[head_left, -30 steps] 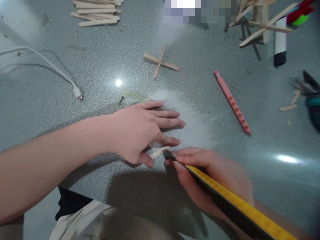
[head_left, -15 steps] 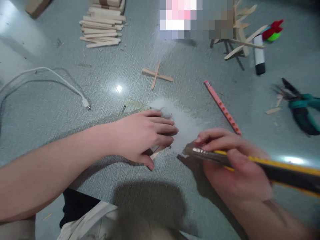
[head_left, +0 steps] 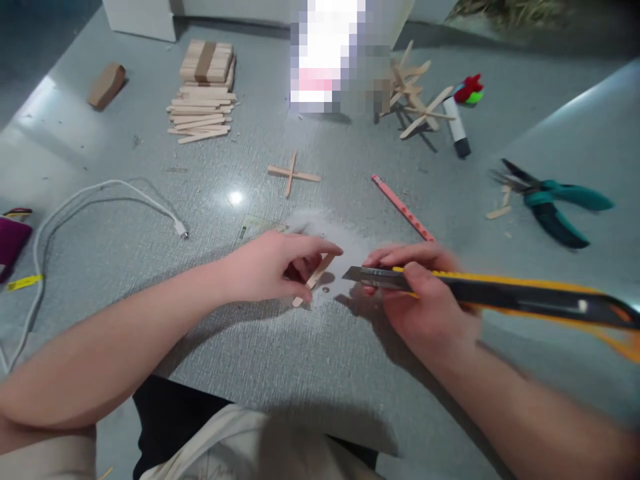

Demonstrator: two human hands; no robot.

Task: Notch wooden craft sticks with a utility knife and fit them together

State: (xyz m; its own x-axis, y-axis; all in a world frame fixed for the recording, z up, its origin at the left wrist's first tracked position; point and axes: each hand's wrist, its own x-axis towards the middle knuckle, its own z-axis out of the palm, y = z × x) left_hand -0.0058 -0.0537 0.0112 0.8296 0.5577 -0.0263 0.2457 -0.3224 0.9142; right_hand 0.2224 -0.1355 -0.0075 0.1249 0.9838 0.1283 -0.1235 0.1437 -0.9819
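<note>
Left hand (head_left: 280, 267) had a short wooden stick (head_left: 321, 270) pinched between thumb and fingers, tilted. Right hand (head_left: 425, 293) gripped the yellow-and-black utility knife (head_left: 505, 293), blade out, tip just right of the stick, apart from it. Pink pencil (head_left: 403, 208) lay beyond the right hand, pliers (head_left: 550, 200) farther right. Crossed sticks (head_left: 293, 175) sat beyond the left hand; white cable (head_left: 107, 183) to that hand's left. All on the gray table (head_left: 240, 360).

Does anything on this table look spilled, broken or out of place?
A whitish patch marks the table beside the left hand; whether powder or scuffing, I can't tell. Wood scraps lie loose by the open pliers, odd because they are much shorter than the piled sticks. Nothing else stands out.
</note>
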